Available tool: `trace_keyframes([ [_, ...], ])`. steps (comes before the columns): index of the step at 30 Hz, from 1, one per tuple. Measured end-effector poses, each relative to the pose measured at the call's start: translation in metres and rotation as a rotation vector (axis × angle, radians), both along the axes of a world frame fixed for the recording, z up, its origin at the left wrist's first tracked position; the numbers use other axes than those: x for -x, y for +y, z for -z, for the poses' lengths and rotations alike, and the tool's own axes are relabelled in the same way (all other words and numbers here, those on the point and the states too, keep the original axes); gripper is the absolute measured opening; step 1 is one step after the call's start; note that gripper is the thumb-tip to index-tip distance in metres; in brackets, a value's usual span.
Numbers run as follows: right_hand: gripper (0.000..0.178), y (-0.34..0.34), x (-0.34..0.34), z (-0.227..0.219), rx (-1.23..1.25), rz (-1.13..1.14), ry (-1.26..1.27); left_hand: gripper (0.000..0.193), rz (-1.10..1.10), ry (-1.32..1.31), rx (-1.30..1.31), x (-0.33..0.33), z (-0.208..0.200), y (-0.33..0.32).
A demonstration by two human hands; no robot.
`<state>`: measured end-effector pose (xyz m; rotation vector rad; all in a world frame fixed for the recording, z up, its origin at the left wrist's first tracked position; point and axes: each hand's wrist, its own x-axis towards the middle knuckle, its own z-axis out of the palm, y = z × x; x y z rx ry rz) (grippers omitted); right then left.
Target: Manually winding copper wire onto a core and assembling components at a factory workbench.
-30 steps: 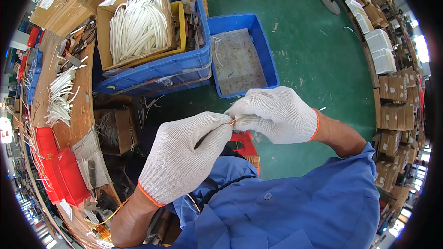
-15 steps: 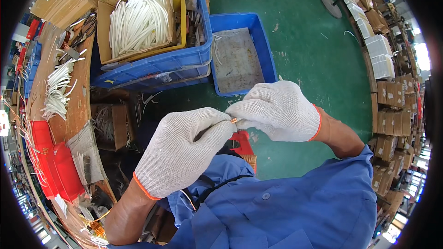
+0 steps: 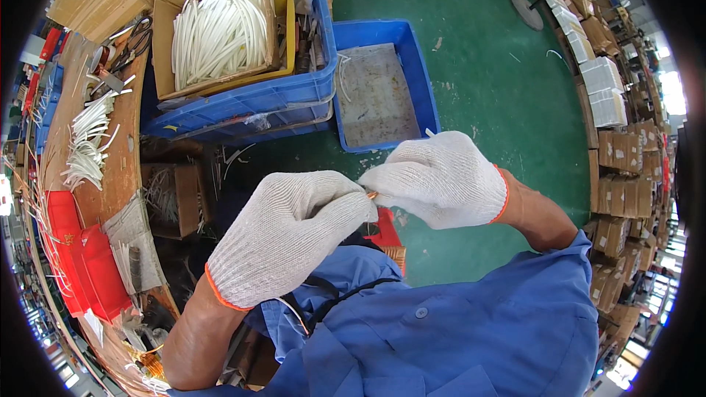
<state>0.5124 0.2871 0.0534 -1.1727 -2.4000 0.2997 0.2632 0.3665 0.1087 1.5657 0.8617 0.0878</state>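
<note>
My left hand (image 3: 290, 231) and my right hand (image 3: 441, 182), both in white knit gloves with orange cuffs, meet fingertip to fingertip in front of my body. Pinched between them is a thin copper-coloured wire (image 3: 373, 195), of which only a short bit shows. The fingers of both hands are closed, and the gloves hide the rest of the wire. A small white tube-like tip (image 3: 430, 133) sticks up beyond the back of my right hand. Close to my left cuff, a thin pale strand with a coppery end (image 3: 299, 314) lies against my blue clothing.
A carton of white tubing pieces (image 3: 220, 29) sits on stacked blue crates (image 3: 243, 114). Beside them a blue bin (image 3: 423, 77) stands on the green floor. The wooden bench (image 3: 121, 176) at left bears more white pieces (image 3: 90, 140) and red trays (image 3: 88, 265). Cartons (image 3: 618, 151) line the right.
The white tip has come into view above my right hand. Less of the copper-coloured wire shows between the fingertips. Both hands stay together in nearly the same place.
</note>
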Motion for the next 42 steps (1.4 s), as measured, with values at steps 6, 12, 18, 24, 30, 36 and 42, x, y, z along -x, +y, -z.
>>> trace_keyframes([
  [6, 0.024, -0.003, -0.001, 0.009, 0.022, -0.013, 0.109, 0.025, -0.048, -0.037, 0.020, -0.001, 0.008, -0.007],
  [12, 0.028, -0.001, -0.003, 0.012, -0.014, 0.010, 0.183, 0.023, -0.090, -0.028, 0.092, -0.001, 0.003, -0.003],
  [18, 0.030, 0.000, -0.002, 0.011, 0.044, -0.006, 0.139, 0.023, -0.090, -0.027, 0.095, -0.001, 0.004, -0.003],
  [24, 0.029, 0.001, -0.001, 0.008, 0.069, 0.013, 0.197, 0.024, -0.078, -0.060, 0.034, 0.001, 0.009, -0.004],
  [30, 0.027, 0.002, 0.001, 0.012, 0.024, 0.011, 0.157, 0.026, -0.070, -0.036, 0.052, 0.000, 0.005, -0.002],
  [36, 0.025, 0.000, -0.001, 0.007, 0.065, 0.033, 0.053, 0.026, -0.052, -0.035, 0.018, 0.000, 0.006, -0.002],
  [42, 0.028, 0.001, 0.001, 0.008, -0.004, 0.036, 0.103, 0.026, -0.082, -0.046, 0.141, 0.000, 0.007, 0.000],
])
